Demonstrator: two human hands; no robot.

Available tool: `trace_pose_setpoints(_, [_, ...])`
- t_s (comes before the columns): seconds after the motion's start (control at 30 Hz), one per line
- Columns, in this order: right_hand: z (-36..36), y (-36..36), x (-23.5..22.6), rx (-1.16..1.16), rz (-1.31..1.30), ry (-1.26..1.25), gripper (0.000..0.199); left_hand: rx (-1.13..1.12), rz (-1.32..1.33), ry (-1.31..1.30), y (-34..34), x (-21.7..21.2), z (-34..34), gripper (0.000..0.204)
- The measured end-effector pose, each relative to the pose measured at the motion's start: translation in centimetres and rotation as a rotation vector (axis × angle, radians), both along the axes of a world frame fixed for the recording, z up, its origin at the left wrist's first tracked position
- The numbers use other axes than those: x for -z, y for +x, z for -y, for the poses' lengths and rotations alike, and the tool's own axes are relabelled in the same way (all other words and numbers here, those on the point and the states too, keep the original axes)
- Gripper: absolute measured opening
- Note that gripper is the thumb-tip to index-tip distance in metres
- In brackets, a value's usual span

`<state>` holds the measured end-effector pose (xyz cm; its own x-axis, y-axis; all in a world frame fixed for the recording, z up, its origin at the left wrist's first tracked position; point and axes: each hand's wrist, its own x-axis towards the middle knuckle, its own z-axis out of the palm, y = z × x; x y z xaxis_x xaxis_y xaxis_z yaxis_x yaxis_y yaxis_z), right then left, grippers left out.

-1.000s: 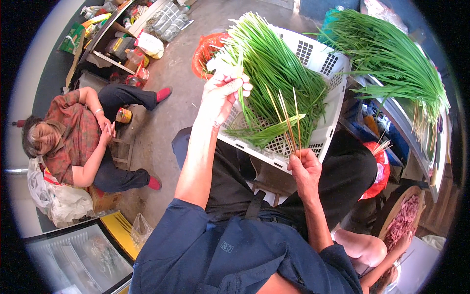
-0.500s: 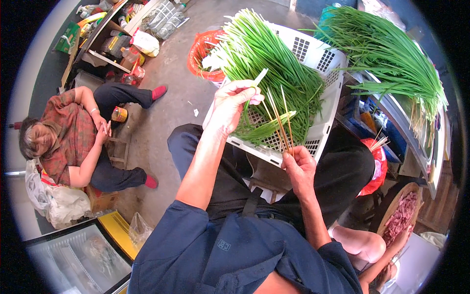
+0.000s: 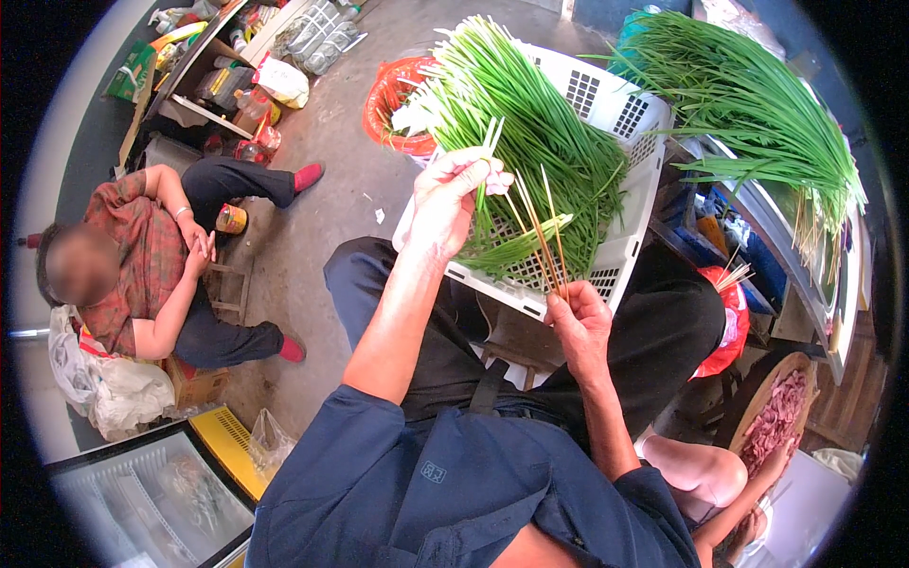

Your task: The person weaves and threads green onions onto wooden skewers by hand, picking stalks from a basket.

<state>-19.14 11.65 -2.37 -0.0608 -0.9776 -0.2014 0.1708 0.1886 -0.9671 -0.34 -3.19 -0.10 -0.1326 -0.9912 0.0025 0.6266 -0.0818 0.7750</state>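
Note:
My left hand [image 3: 448, 202] is closed in a pinch on a few garlic chives, their pale ends [image 3: 492, 134] poking up past the fingertips. Lower and to the right, my right hand [image 3: 580, 325] grips several thin bamboo skewers [image 3: 543, 239] near their lower ends, fanned upward. A flat green bunch of chives [image 3: 519, 248] lies across the skewers; whether it is threaded on one I cannot tell. Both hands are over the near side of a white plastic crate [image 3: 642, 142], which holds a large heap of garlic chives [image 3: 530, 109], pale ends toward the far left.
Skewered chives [image 3: 757, 104] are piled on a table at the right. A red-lined bucket [image 3: 386, 106] stands left of the crate. More skewers [image 3: 732, 275] stick up from a red bag. At lower right, a person's hand touches a basket of sliced meat [image 3: 778, 417]. Another person [image 3: 142, 246] sits at left.
My left hand has turned slightly, so the chive ends in it now point more upright and sit a little further left. My right hand and the skewers have stayed in place.

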Motion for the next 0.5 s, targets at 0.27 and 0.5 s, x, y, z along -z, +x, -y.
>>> trace_pose_setpoints(0.27, [-0.10,0.06,-0.07,0.001,-0.010,0.003,0.009,-0.009,0.004,0.012,0.06,-0.09,-0.21,0.016])
trace_pose_setpoints(0.5, [-0.17,-0.08,0.19,0.004,-0.004,0.001,0.009,-0.019,0.033,-0.039,-0.17,-0.04,-0.25,0.014])
